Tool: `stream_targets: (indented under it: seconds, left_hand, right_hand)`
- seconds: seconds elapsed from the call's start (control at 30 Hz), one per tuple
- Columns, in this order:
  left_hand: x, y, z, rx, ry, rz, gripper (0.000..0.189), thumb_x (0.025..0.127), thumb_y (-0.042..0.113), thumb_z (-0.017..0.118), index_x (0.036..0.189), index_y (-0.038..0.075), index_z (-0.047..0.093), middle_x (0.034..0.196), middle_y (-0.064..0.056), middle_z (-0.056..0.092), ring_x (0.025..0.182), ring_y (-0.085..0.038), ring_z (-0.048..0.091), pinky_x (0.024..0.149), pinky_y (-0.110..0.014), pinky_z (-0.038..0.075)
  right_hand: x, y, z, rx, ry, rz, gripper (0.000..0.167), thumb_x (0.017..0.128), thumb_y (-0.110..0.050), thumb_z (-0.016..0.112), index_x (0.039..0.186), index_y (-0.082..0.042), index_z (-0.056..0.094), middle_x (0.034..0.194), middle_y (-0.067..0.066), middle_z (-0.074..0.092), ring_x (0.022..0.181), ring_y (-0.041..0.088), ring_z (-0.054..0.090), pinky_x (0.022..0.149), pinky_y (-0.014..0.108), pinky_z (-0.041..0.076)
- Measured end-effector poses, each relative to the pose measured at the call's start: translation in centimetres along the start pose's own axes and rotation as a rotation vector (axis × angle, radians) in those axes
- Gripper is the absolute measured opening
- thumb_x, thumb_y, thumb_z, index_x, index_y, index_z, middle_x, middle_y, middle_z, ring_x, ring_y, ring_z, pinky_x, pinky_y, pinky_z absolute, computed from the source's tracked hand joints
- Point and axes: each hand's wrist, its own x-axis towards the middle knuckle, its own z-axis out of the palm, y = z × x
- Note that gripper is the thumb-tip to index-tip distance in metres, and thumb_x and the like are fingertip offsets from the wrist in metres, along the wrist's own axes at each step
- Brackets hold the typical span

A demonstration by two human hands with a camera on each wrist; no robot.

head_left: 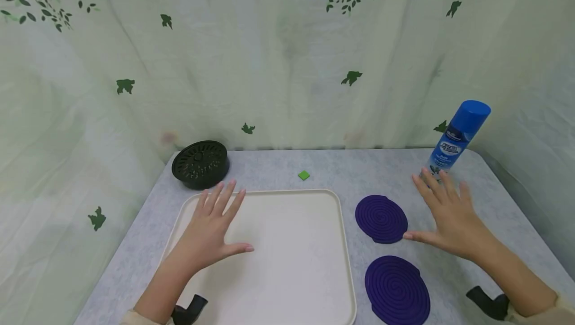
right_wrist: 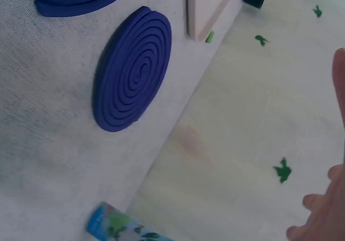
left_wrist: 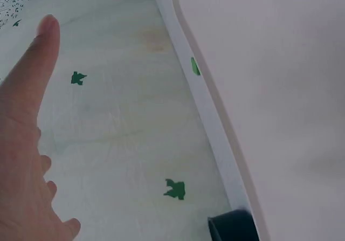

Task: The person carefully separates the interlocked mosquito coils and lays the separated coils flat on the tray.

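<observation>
My left hand (head_left: 211,232) hovers over the left part of a white rectangular tray (head_left: 287,255), fingers spread and holding nothing. Past its fingertips stands a round dark green mosquito-coil holder (head_left: 200,164) with a slotted lid. On the right, my right hand (head_left: 453,220) is held with spread fingers above the table, also holding nothing. Its fingertips overlap the base of a blue spray can (head_left: 459,133) in the head view. Beside its thumb lies a purple spiral coil (head_left: 381,218), and a second purple spiral coil (head_left: 397,290) lies nearer to me.
A small green square (head_left: 304,175) lies on the table behind the tray. The grey-white table (head_left: 269,167) ends at a pale curtain (head_left: 287,90) printed with leaves and birds. Black straps (head_left: 190,310) are on both wrists.
</observation>
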Motion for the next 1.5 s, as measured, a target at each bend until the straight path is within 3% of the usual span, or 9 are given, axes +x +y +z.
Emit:
stream_targets:
  seconds: [0.17, 0.27, 0.5, 0.67, 0.83, 0.97, 1.27, 1.5]
  left_hand:
    - [1.6, 1.8, 1.6, -0.096, 0.078, 0.066, 0.102, 0.071, 0.077, 0.039, 0.144, 0.010, 0.013, 0.148, -0.013, 0.007, 0.132, -0.035, 0.010, 0.106, -0.054, 0.014]
    - [2.8, 3.2, 2.9, -0.154, 0.096, 0.079, 0.103, 0.072, 0.076, 0.040, 0.144, 0.009, 0.011, 0.148, -0.011, 0.006, 0.132, -0.033, 0.010, 0.106, -0.051, 0.015]
    - [5.7, 6.6, 6.5, -0.370, 0.102, 0.030, 0.108, 0.070, 0.075, 0.044, 0.144, 0.005, 0.008, 0.148, -0.009, 0.011, 0.133, -0.029, 0.013, 0.108, -0.044, 0.018]
    - [7.5, 9.1, 8.4, -0.457, 0.048, 0.030, 0.115, 0.066, 0.069, 0.059, 0.144, 0.004, 0.005, 0.148, -0.010, 0.010, 0.134, -0.022, 0.006, 0.109, -0.039, 0.016]
    - [9.0, 11.4, 10.0, -0.463, 0.021, 0.067, 0.120, 0.062, 0.063, 0.069, 0.143, 0.001, 0.005, 0.147, -0.013, 0.013, 0.134, -0.023, 0.009, 0.110, -0.034, 0.014]
    - [9.8, 12.7, 11.2, -0.476, -0.010, 0.072, 0.121, 0.061, 0.062, 0.070, 0.142, -0.001, 0.006, 0.146, -0.015, 0.015, 0.133, -0.025, 0.013, 0.109, -0.032, 0.017]
    - [11.5, 15.0, 12.9, -0.548, -0.147, 0.009, 0.116, 0.063, 0.060, 0.069, 0.143, 0.001, 0.009, 0.146, -0.013, 0.015, 0.133, -0.025, 0.015, 0.108, -0.031, 0.021]
    - [12.6, 16.4, 14.3, -0.587, -0.209, -0.035, 0.109, 0.066, 0.058, 0.069, 0.142, 0.002, 0.014, 0.144, -0.014, 0.021, 0.132, -0.022, 0.019, 0.107, -0.029, 0.022]
  right_hand:
    - [0.2, 1.0, 1.3, 0.188, 0.071, -0.069, 0.114, 0.062, -0.048, 0.077, 0.145, -0.010, 0.009, 0.146, 0.019, 0.011, 0.132, 0.039, 0.002, 0.100, 0.066, -0.003]
    - [0.3, 1.5, 2.2, 0.302, 0.063, -0.062, 0.112, 0.063, -0.039, 0.079, 0.144, -0.008, 0.009, 0.145, 0.021, 0.012, 0.132, 0.037, 0.002, 0.101, 0.064, 0.001]
    - [0.4, 2.8, 5.5, 0.514, -0.048, 0.106, 0.113, 0.064, -0.029, 0.081, 0.145, -0.012, 0.004, 0.145, 0.022, 0.010, 0.130, 0.043, 0.009, 0.096, 0.067, 0.016]
    - [0.6, 3.5, 7.9, 0.566, -0.131, 0.223, 0.114, 0.064, -0.031, 0.081, 0.144, -0.005, 0.004, 0.144, 0.027, 0.011, 0.127, 0.046, 0.013, 0.097, 0.065, 0.018]
    - [0.4, 4.0, 9.9, 0.609, -0.179, 0.286, 0.112, 0.065, -0.033, 0.080, 0.142, -0.001, 0.006, 0.141, 0.029, 0.015, 0.123, 0.049, 0.022, 0.095, 0.065, 0.024]
    - [0.1, 4.4, 10.9, 0.622, -0.199, 0.300, 0.112, 0.065, -0.034, 0.080, 0.142, 0.000, 0.007, 0.140, 0.031, 0.016, 0.121, 0.049, 0.025, 0.095, 0.063, 0.025]
    - [0.0, 4.5, 11.5, 0.620, -0.242, 0.343, 0.110, 0.066, -0.040, 0.078, 0.142, 0.001, 0.009, 0.138, 0.031, 0.021, 0.124, 0.047, 0.021, 0.098, 0.062, 0.020]
    - [-0.1, 4.7, 11.8, 0.632, -0.211, 0.269, 0.103, 0.067, -0.034, 0.078, 0.138, 0.007, 0.016, 0.134, 0.032, 0.030, 0.124, 0.046, 0.023, 0.099, 0.061, 0.020]
